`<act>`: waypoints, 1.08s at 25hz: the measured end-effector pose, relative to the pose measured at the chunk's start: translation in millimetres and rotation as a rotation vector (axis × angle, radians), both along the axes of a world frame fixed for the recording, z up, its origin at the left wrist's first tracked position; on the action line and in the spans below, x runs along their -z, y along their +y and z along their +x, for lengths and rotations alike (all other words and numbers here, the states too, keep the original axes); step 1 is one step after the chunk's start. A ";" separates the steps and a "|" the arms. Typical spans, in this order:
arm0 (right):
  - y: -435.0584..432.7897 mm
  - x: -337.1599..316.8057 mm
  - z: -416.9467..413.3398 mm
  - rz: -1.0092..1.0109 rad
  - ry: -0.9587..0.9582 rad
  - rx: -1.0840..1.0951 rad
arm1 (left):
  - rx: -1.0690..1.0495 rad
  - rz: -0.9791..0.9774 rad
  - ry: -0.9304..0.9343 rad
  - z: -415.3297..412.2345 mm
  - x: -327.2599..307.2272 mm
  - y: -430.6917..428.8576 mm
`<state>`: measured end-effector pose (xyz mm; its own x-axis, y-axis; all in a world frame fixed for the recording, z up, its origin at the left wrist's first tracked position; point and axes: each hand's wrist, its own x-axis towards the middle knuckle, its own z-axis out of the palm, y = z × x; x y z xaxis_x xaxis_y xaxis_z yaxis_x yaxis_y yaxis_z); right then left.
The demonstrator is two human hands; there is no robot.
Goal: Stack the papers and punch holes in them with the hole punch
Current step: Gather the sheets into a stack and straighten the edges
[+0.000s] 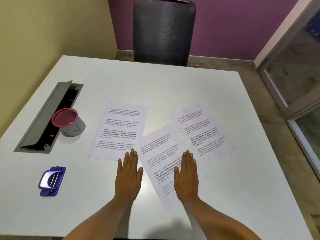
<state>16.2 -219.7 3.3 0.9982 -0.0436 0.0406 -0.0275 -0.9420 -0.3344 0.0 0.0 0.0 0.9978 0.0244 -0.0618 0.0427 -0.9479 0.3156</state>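
Three printed sheets lie spread out, unstacked, on the white tabletop (173,87). The left sheet (119,130) sits nearly square to the viewer; the middle sheet (161,153) is tilted and overlaps the left sheet's lower right corner; the right sheet (202,132) is also tilted, its lower left edge meeting the middle sheet.

Both hands are flat, palms down, fingers straight and held together, gripping nothing. The left hand (129,177) rests at the left edge of the middle sheet, fingertips reaching the left sheet's bottom corner. The right hand (187,175) lies on the middle sheet's right side.

The blue hole punch (52,181) stands well apart, near the left front of the tabletop. Behind it, a grey cup with a red rim (69,122) sits beside an open cable tray (48,116). A dark office chair (163,30) stands beyond the far edge.
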 end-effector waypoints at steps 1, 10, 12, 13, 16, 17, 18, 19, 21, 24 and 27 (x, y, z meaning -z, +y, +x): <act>1.3 3.8 -1.4 0.000 0.008 0.024 | -0.021 -0.017 0.024 -1.9 3.3 0.9; 41.3 14.9 -4.9 0.002 0.096 0.266 | -0.088 0.048 0.013 -11.1 16.4 -3.4; 47.7 13.0 -6.9 0.050 0.052 0.256 | -0.087 0.037 0.018 -11.1 15.1 -4.5; 45.8 11.4 -5.4 0.076 0.025 0.253 | -0.081 0.034 0.018 -11.5 15.1 -4.7; 16.6 6.4 12.2 0.105 -0.024 0.272 | -0.013 0.042 0.016 -17.9 14.4 -4.7; 0.6 6.4 22.7 0.091 -0.022 0.302 | 0.024 0.064 0.013 -20.6 14.0 -5.0; -17.5 7.0 33.8 0.081 -0.015 0.346 | 0.052 0.086 0.012 -23.2 13.9 -5.3; -36.2 7.8 44.0 0.065 -0.003 0.384 | 0.067 0.101 0.009 -25.3 13.8 -5.5; -70.5 9.8 58.9 0.041 0.047 0.417 | 0.068 0.115 0.012 -26.4 14.4 -5.0; -96.0 13.1 58.6 0.054 0.132 0.369 | 0.065 0.115 0.019 -26.2 15.6 -4.6; -88.1 15.9 36.9 0.047 0.118 0.306 | 0.061 0.110 0.023 -26.0 14.9 -5.1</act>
<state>53.1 -307.8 -12.7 0.9363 -0.3410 -0.0838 -0.3478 -0.8677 -0.3552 -26.0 -5.1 -14.9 0.9960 -0.0284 -0.0848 -0.0100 -0.9778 0.2095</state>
